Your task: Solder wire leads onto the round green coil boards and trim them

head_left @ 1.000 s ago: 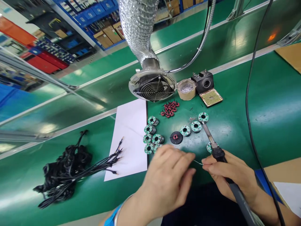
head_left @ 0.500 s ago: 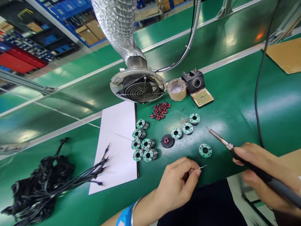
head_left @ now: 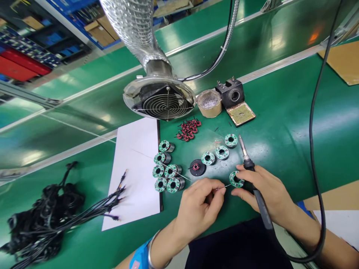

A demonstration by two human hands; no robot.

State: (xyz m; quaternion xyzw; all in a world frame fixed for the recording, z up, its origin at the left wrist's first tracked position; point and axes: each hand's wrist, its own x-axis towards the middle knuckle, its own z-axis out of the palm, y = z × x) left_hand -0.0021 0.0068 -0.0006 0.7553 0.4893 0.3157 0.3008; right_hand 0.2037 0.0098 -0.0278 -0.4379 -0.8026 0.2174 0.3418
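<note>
My left hand (head_left: 202, 203) pinches a thin solder wire (head_left: 227, 185) between thumb and forefinger; its tip reaches the near edge of a round green circuit board (head_left: 235, 181). The wire trails back to the left past other boards. My right hand (head_left: 263, 186) holds a soldering iron (head_left: 258, 198) by its dark handle, tip pointing up and away from me. This hand's fingers and thumb are also around the right side of that same board, partly covering it. Farther away stand several ring-boarded motors (head_left: 221, 152). A black disc (head_left: 198, 167) carries a small red-and-black ring.
A fan hood (head_left: 165, 101) hangs over the bench. Behind are a solder pot (head_left: 209, 104), an iron stand (head_left: 231, 93) and a pile of red-black rings (head_left: 188, 129). Several motors (head_left: 174, 184) stand by white paper (head_left: 134, 179); black cables (head_left: 50, 213) lie left.
My right hand has moved left with the soldering iron, bringing its fingers to the round board. My left hand has shifted slightly left with the wire, whose tip now meets the board.
</note>
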